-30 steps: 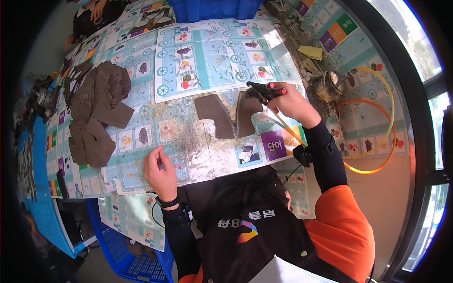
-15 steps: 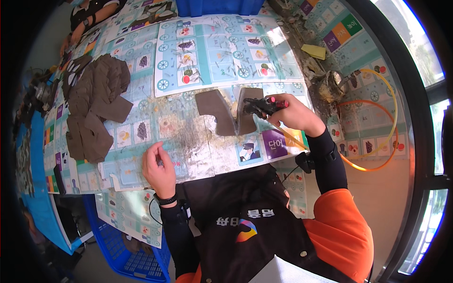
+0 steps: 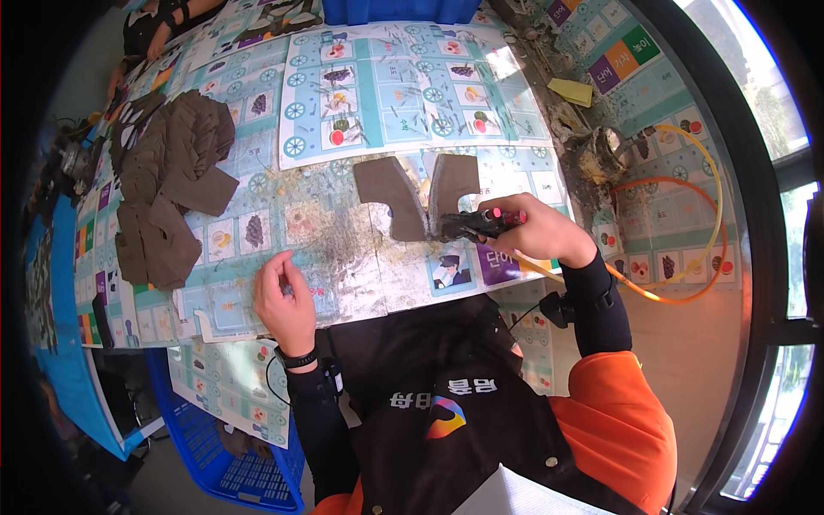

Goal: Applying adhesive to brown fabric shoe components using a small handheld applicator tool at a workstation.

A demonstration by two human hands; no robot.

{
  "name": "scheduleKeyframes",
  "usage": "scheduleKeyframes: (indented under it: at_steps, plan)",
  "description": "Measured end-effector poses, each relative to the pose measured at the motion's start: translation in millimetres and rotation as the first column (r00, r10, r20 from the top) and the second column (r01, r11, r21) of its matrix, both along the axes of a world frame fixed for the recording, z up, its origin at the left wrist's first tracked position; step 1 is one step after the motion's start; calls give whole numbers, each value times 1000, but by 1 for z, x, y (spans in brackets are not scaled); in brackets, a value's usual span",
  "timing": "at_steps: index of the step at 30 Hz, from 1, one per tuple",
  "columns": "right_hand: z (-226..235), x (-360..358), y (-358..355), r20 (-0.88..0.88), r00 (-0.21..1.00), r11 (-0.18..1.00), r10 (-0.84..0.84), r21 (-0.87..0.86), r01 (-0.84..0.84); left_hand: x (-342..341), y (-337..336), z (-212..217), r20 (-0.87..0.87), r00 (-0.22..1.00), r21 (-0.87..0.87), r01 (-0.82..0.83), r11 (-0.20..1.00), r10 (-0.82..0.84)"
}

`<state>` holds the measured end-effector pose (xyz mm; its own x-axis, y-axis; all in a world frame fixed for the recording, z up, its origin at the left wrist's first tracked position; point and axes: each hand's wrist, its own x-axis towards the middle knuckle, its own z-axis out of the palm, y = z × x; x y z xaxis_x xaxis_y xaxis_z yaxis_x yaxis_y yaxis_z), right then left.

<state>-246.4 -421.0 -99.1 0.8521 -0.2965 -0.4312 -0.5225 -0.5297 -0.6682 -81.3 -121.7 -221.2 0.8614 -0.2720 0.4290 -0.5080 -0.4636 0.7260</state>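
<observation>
My right hand (image 3: 554,232) grips a black spray gun (image 3: 477,225) with red knobs and a yellow-orange hose (image 3: 631,283) trailing from it. Its nose hangs over the near end of the right brown cut piece (image 3: 455,176) and hides part of it. Beside that lies a left brown cut piece (image 3: 386,184); the two form a V, with pale strips along their facing edges. Loosely curled, with thumb and fingers apart, my left hand (image 3: 285,305) holds nothing at the table's near edge.
An overlapping pile of brown pieces (image 3: 176,142) lies at left on the paper-covered table (image 3: 249,296). A blue bin (image 3: 402,10) stands at the back. A crusted pot (image 3: 596,154) sits at right, a blue basket (image 3: 249,481) below. Another person's arm (image 3: 163,34) shows far left.
My right hand has brought the spray gun toward me, from the middle of the right piece to its near end. My left hand has shifted slightly. The other person's arm has moved.
</observation>
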Motion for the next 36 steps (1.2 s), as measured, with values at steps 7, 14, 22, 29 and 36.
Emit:
scheduleKeyframes:
  at_steps: [7, 14, 22, 29, 36]
  plan:
    - [-10, 1, -5, 128, 991, 998, -42, 43, 37, 1, -1, -1, -9, 1000, -10, -5, 1000, 5]
    - [3, -16, 7, 127, 992, 996, -16, -80, 26, 3, -1, 1, 13, 1000, -7, -4, 1000, 4]
    - [-15, -75, -20, 280, 957, 979, -75, -163, 124, -11, -36, 39, -190, 962, 213, 237, 948, -198]
    - [-86, -95, -52, 372, 895, 572, -248, -689, 445, -61, -100, 37, 86, 963, 487, 184, 854, -257]
    - [-79, -93, -18, 671, 736, 625, -89, -537, 566, -46, -115, 16, -104, 976, 183, 209, 960, -193]
